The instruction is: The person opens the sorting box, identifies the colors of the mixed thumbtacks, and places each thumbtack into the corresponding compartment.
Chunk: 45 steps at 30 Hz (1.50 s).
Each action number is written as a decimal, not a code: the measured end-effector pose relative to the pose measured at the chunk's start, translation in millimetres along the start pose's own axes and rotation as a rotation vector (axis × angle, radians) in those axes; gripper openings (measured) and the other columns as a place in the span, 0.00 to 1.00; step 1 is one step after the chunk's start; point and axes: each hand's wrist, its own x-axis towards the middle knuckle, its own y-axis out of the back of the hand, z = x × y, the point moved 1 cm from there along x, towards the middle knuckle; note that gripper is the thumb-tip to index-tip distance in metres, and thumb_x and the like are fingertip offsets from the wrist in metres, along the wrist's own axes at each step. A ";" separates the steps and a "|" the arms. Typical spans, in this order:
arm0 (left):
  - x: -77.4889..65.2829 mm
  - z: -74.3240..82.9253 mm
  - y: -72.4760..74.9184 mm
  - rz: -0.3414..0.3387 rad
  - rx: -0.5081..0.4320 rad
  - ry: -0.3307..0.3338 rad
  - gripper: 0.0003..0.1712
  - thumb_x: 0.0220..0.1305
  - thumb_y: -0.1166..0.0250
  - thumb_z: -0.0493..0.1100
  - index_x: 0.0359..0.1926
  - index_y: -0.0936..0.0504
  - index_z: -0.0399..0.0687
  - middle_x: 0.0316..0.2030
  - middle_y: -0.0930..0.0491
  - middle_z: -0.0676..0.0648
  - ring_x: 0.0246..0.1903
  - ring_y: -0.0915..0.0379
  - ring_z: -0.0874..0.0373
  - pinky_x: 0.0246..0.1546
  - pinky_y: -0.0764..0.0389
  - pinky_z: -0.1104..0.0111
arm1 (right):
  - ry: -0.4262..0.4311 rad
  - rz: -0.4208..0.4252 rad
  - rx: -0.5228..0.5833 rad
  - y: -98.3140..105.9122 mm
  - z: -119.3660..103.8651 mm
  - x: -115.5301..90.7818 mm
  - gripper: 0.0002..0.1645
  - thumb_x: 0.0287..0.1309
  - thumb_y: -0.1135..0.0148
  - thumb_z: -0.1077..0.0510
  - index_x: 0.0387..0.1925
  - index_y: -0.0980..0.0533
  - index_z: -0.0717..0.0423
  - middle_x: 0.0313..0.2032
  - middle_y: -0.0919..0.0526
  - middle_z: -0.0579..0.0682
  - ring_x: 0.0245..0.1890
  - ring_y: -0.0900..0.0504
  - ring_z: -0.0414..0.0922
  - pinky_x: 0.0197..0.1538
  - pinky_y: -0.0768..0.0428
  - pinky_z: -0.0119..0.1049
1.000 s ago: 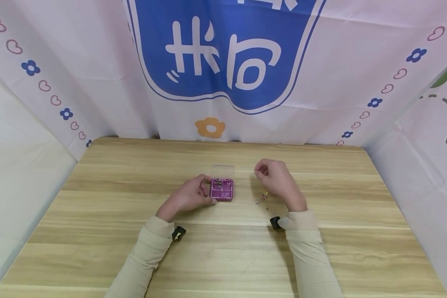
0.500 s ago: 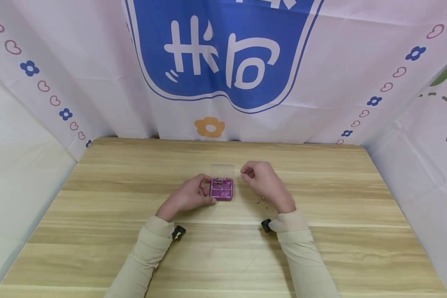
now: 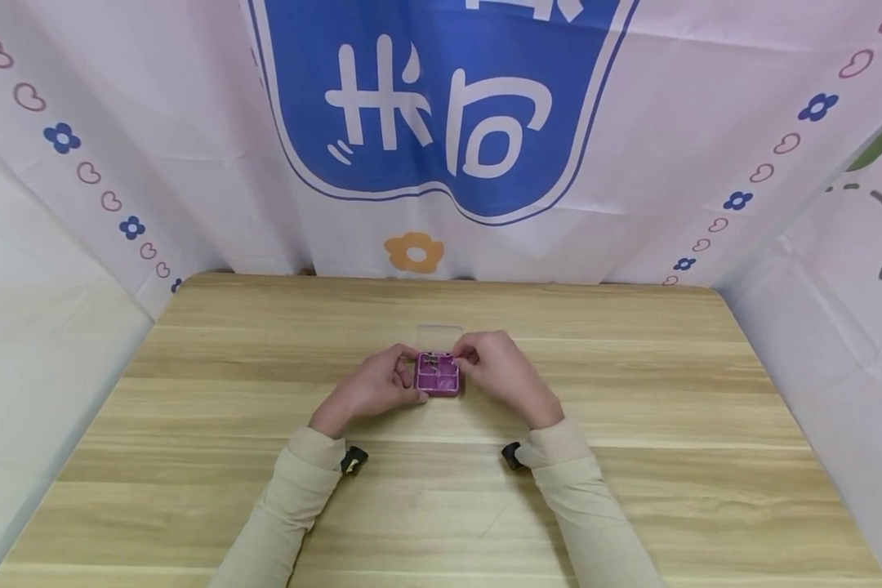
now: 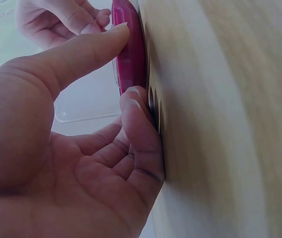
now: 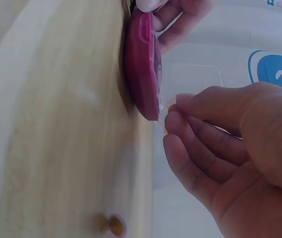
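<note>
A small purple compartment box (image 3: 438,384) lies on the table with its clear lid (image 3: 439,334) folded back behind it. Inside, the far left compartment has small metallic pieces (image 3: 431,361). My left hand (image 3: 375,382) grips the box at its left side, thumb at the near corner and forefinger at the far one. Over the far right corner of the box is my right hand (image 3: 500,367), thumb and forefinger pinched together as if round a tiny piece. The fingertips cover that piece, so I cannot tell its kind.
In the right wrist view a small gold-toned piece (image 5: 116,225) sits on the wooden table (image 3: 426,506). My right hand and forearm hide the spot of the loose pieces in the head view. A printed white curtain (image 3: 279,237) hangs behind the table's far edge.
My right hand has moved left, still pinched, from beyond the loose pieces to the box's far right corner. My left hand and the box have stayed put.
</note>
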 end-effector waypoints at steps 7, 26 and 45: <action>-0.7 1.3 -1.6 0.000 -0.013 -0.023 0.38 0.46 0.25 0.42 0.58 0.31 0.41 0.30 0.24 0.46 0.25 0.28 0.55 0.26 0.23 0.63 | -0.007 0.005 -0.020 -4.0 0.4 -1.7 0.06 0.52 0.34 0.65 0.34 0.17 0.57 0.28 0.16 0.45 0.26 0.23 0.34 0.31 0.20 0.29; -0.2 1.5 -4.6 -0.003 -0.017 -0.017 0.38 0.45 0.24 0.42 0.58 0.31 0.42 0.30 0.24 0.46 0.24 0.28 0.56 0.25 0.23 0.64 | -0.026 0.005 0.015 -5.4 2.9 -4.3 0.07 0.54 0.35 0.66 0.36 0.19 0.58 0.29 0.16 0.47 0.28 0.22 0.35 0.34 0.19 0.30; -0.4 3.3 -3.9 -0.001 -0.008 -0.015 0.39 0.46 0.25 0.43 0.58 0.32 0.41 0.31 0.24 0.46 0.26 0.28 0.56 0.27 0.22 0.64 | -0.057 0.031 0.042 12.8 8.4 -9.9 0.06 0.54 0.34 0.65 0.36 0.20 0.58 0.30 0.17 0.47 0.29 0.22 0.37 0.35 0.19 0.34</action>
